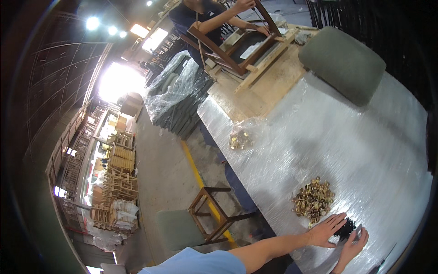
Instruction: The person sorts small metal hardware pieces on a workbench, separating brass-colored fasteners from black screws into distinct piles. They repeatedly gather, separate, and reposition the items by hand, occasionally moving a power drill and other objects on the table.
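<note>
My left hand [326, 230] lies nearly flat on the plastic-covered tabletop [283, 169], its fingers stretched out along the edge of a small black pile [346, 229]. The pile looks like many small black pieces, perhaps screws; their kind is too small to tell. On the pile's near right side is my right hand [355, 245], its fingers bent and apart, with nothing visible held in them. Just beyond my left hand sits a larger heap of brass-coloured and brown small metal parts [314, 199].
A clear bag of similar parts [242, 139] lies farther up the table. A grey-green seat cushion [344, 64] rests at the far right. Across the table a person [212, 23] handles a wooden chair frame [242, 50]. A finished-looking chair [182, 228] stands on the floor at left.
</note>
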Available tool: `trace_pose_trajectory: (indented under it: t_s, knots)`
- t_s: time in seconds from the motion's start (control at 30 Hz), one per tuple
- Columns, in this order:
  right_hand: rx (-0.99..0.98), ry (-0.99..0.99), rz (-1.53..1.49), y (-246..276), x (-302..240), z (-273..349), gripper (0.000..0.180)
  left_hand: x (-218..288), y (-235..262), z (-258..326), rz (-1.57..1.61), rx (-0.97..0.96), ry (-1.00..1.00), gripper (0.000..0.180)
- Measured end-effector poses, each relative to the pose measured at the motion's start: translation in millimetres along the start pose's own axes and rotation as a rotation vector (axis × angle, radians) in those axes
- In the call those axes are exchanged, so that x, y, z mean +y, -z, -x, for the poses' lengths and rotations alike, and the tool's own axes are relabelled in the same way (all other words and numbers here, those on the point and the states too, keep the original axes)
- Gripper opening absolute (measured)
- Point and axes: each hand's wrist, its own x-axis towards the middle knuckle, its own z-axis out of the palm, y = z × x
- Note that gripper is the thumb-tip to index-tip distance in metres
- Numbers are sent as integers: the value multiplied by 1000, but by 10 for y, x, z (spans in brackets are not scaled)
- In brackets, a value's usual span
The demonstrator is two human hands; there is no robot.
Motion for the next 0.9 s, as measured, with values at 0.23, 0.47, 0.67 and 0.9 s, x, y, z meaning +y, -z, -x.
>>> trace_pose_trajectory:
  t_s: [0.23, 0.47, 0.67, 0.9]
  knots:
    - [-52, 235, 82, -435, -144, 199, 39, 24, -7, -85, -43, 22, 44, 97]
    - [-47, 233, -25, -548, -175, 227, 35, -4, 5, -98, -20, 24, 38, 78]
    - [-55, 69, -283, -643, -398, 370, 37, -14, -48, -22, -42, 20, 69, 68]
    - [162, 12, -237, -584, -503, 293, 36, -58, -28, -92, 23, 124, -30, 78]
